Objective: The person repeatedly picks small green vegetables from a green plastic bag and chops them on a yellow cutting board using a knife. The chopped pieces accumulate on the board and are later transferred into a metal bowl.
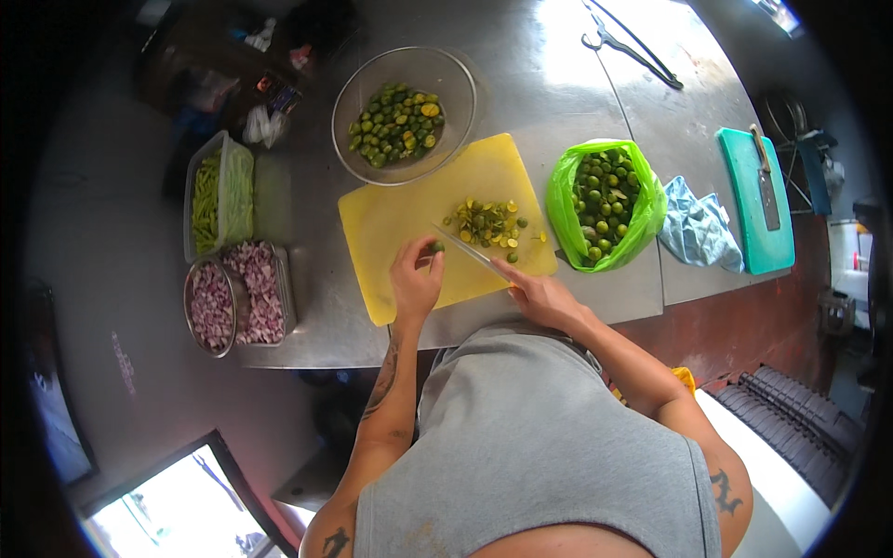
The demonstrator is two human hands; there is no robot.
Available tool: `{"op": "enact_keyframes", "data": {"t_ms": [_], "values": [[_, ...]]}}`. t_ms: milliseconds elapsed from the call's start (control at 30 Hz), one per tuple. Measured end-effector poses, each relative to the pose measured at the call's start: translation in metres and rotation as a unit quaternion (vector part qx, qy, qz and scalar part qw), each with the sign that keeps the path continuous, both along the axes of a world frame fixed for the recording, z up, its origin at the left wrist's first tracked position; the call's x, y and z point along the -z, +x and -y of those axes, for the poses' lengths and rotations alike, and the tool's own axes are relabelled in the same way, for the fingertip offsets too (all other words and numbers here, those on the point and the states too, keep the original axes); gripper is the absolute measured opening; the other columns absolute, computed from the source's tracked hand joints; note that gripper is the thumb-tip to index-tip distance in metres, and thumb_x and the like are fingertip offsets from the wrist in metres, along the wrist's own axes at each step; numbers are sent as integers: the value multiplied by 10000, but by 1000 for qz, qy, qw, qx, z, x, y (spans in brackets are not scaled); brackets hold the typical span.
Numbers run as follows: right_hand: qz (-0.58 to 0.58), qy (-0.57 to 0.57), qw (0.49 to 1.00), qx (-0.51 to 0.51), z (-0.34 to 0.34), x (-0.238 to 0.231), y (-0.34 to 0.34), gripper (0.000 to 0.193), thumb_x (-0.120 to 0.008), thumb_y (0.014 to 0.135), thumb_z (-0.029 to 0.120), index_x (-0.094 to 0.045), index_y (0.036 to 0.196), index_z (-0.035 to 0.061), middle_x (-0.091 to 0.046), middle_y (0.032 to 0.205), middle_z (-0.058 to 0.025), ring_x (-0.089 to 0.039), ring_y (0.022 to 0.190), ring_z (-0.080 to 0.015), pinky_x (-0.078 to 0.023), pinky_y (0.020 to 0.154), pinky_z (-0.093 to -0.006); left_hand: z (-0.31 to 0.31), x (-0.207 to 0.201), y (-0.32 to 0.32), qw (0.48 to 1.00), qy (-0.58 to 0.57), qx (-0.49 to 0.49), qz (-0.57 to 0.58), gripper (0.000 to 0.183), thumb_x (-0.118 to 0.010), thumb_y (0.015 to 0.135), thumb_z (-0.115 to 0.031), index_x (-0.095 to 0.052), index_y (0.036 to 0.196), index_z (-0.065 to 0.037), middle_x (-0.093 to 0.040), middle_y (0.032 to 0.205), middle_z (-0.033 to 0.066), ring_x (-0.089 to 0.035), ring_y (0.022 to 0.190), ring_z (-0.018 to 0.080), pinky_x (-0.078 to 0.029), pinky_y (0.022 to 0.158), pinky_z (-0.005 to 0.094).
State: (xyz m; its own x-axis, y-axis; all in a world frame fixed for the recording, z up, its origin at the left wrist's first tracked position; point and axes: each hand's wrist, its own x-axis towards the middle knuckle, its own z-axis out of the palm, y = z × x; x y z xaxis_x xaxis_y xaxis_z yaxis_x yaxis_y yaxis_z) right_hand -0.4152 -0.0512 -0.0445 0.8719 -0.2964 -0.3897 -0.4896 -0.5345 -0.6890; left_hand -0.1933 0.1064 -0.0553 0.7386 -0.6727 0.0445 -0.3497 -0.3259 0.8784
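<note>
Over the yellow cutting board, my left hand pinches a small green calamansi between its fingertips. My right hand grips the handle of a knife, whose blade points up and left across the board, its tip close to the held fruit. Just beyond the blade lies a pile of cut calamansi, some showing yellow flesh. A mesh strainer with many calamansi inside rests at the board's far edge. To the right, a bright green plastic bag stands open, full of whole calamansi.
At the left are a container of green vegetables, a container of chopped red onion and a round bowl of it. Rightward lie a blue cloth and a teal board bearing another knife. Black tongs lie at the far right.
</note>
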Motion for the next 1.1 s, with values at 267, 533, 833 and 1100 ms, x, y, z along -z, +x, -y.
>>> {"op": "enact_keyframes", "data": {"t_ms": [267, 533, 833, 1100], "values": [[66, -24, 996, -49, -11, -16, -9, 715, -574, 1025, 126, -354, 1688, 280, -745, 949, -232, -724, 842, -451, -574, 781, -548, -41, 55, -17, 972, -24, -51, 227, 255, -800, 818, -53, -700, 1051, -28, -693, 1005, 155, -675, 959, 358, -569, 834, 451], [50, -70, 992, -97, -14, -37, -17, 699, -586, 1012, 119, -401, 1671, 264, -705, 814, -188, -713, 746, -390, -572, 702, -525, -37, 62, -15, 970, -30, -65, 231, 271, -804, 799, -52, -706, 1051, -32, -691, 996, 140, -691, 916, 360, -569, 798, 440], [71, -35, 992, -94, -14, -42, 6, 698, -584, 991, 92, -427, 1653, 247, -717, 830, -221, -695, 741, -452, -556, 687, -551, -34, 57, -16, 965, -38, -84, 245, 286, -820, 772, -24, -716, 1037, -28, -699, 966, 142, -692, 862, 363, -573, 750, 424], [63, -46, 991, -105, -30, -2, 75, 688, -559, 1010, 115, -412, 1662, 278, -721, 859, -258, -700, 762, -467, -569, 742, -557, -33, 58, -18, 967, -53, -96, 232, 257, -817, 785, -56, -712, 1020, -65, -698, 996, 110, -687, 921, 354, -562, 806, 444]]}}
